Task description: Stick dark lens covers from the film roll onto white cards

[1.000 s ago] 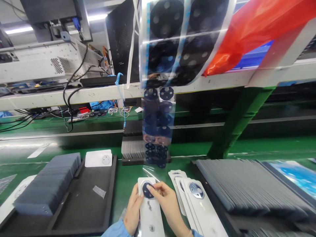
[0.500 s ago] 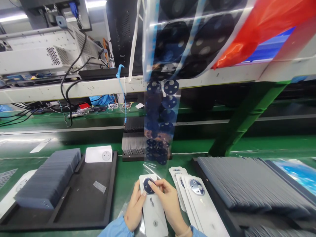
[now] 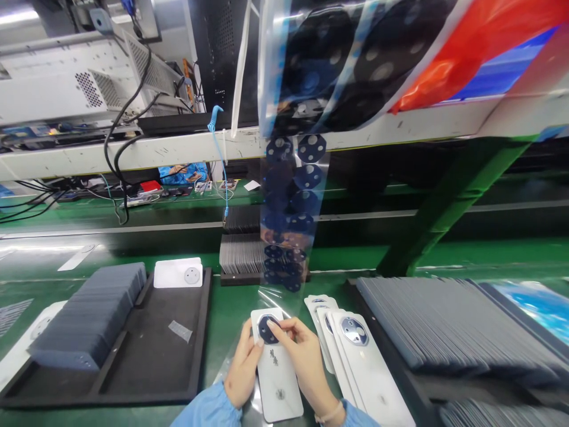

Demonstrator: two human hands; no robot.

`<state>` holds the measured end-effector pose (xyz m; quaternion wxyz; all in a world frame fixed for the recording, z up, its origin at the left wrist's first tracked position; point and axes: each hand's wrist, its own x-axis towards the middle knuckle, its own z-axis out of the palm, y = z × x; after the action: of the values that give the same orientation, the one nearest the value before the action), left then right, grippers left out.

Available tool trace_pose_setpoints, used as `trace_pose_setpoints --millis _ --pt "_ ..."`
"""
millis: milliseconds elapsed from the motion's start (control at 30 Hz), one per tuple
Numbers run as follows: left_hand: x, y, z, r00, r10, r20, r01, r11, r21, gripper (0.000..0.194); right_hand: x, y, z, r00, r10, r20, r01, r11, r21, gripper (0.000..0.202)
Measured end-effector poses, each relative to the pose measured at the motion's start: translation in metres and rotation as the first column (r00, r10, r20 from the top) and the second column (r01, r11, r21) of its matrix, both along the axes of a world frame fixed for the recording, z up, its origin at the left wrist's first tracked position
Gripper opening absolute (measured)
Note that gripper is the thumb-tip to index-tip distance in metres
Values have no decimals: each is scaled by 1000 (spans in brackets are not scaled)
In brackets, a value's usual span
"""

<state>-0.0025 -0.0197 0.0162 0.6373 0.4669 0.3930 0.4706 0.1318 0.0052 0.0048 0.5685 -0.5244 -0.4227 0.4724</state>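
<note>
While left fingers point(image 3: 253, 356) clamp white panel point(image 3: 278, 379), right fingers point(image 3: 284, 338) stay together on dark disc point(image 3: 265, 333).

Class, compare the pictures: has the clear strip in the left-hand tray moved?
No. Judged against the black tray, the clear strip lies in the same place, near the right wall; only the camera's view has shifted.

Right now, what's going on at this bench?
A person's left hand steadies a white panel by its side, while the right hand has its fingertips at the dark round piece near the panel's top. More white panels lie fanned out to the right. Behind hangs a clear strip of similar dark rounds. A black tray on the left holds a row of grey pieces.
</note>
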Motion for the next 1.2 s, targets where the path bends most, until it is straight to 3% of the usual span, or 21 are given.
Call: trace_pose_setpoints --millis 367,733,1200 --pt "-1 0 1 1000 -8 -16 9 1000 23 68 0 -1 -2 999 -29 30 29 999 22 42" --pt "0 0 1 995 -8 -98 15 998 65 66 -2 -5 12 998 -41 39 41 999 12 41" --pt "0 1 0 991 -24 -129 40 992 120 59 -2 -3 6 998 -31 50 31 1000 -2 43"
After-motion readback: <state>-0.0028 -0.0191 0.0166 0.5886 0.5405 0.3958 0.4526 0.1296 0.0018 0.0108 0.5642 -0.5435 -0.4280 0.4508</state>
